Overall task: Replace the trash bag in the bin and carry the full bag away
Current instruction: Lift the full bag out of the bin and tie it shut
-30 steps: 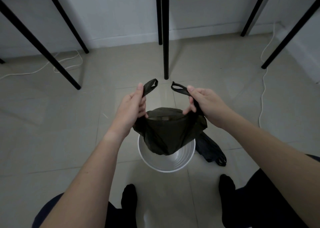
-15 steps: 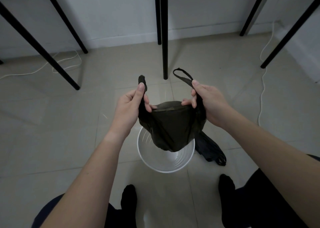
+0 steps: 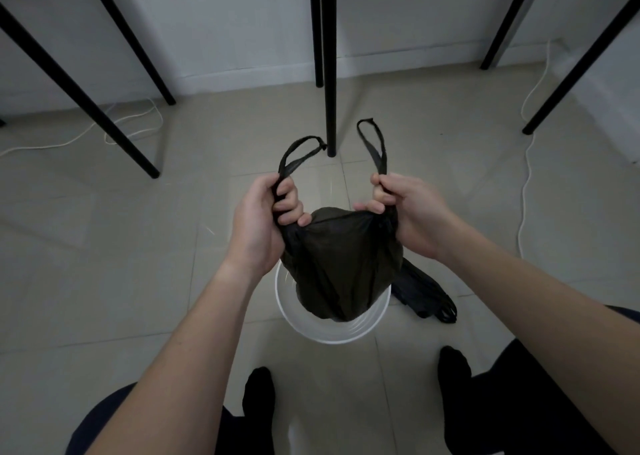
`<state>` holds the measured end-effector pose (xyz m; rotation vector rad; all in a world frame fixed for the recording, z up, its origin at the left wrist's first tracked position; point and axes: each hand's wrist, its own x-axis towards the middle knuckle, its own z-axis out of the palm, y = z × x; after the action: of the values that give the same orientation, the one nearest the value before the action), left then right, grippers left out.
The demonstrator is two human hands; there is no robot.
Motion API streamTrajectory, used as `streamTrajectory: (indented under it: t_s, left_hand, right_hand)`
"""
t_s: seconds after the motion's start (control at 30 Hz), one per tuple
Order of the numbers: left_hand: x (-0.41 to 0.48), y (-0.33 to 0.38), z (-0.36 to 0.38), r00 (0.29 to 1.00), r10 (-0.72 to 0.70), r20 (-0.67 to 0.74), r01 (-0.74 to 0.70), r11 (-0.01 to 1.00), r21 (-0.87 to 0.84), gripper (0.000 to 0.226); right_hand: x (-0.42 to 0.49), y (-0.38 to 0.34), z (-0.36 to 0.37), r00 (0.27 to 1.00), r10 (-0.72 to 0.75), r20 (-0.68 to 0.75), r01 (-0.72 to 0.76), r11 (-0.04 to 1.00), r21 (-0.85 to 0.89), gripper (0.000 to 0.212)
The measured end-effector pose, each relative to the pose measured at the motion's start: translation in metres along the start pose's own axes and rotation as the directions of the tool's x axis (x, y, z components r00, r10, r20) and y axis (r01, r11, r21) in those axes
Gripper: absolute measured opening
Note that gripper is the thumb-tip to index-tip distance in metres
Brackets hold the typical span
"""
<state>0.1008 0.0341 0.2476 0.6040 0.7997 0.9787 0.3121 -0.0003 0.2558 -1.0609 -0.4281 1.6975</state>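
A full black trash bag point(image 3: 341, 264) hangs above the round white bin point(image 3: 332, 333), which stands on the tiled floor between my feet. My left hand point(image 3: 263, 219) is shut on the bag's left handle loop, and my right hand point(image 3: 405, 212) is shut on the right loop. Both loops stick up above my fists. The bag's bottom hides most of the bin's inside. A folded black bag point(image 3: 426, 295) lies flat on the floor just right of the bin.
Black table legs point(image 3: 329, 73) stand ahead, one straight beyond the bag, others to the left point(image 3: 86, 101) and right point(image 3: 575, 70). White cables point(image 3: 523, 191) trail over the floor on both sides. A white wall runs along the back. My socked feet point(image 3: 258, 395) are near the bin.
Both hands have closed into fists lower on the handles, so the loops now stand up above them. The bag's mouth is pulled narrower and the bag hangs a little higher over the bin.
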Motion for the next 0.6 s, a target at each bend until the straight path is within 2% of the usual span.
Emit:
streamTrajectory:
  t_s: [0.13, 0.3, 0.5, 0.6]
  left_hand:
    - [0.0, -0.003, 0.001, 0.998, 0.061, 0.03, -0.063, 0.995, 0.08, 0.028]
    - [-0.003, -0.008, 0.006, 0.991, 0.069, 0.118, -0.097, 0.964, 0.249, 0.024]
    - [-0.002, -0.018, 0.004, 0.982, 0.036, 0.187, -0.13, 0.846, 0.518, 0.024]
    - [0.0, -0.023, 0.003, 0.986, -0.005, 0.167, -0.098, 0.788, 0.607, 0.028]
  right_hand:
    - [0.003, 0.001, 0.0, 0.998, -0.023, -0.062, 0.024, 0.999, 0.022, 0.018]
    - [0.014, 0.023, -0.005, 0.994, -0.006, -0.113, -0.032, 0.944, -0.33, 0.023]
    - [0.019, 0.031, -0.008, 0.99, -0.039, -0.132, -0.041, 0.833, -0.552, 0.028]
    - [0.02, 0.032, -0.009, 0.991, -0.059, -0.122, -0.028, 0.789, -0.613, 0.029]
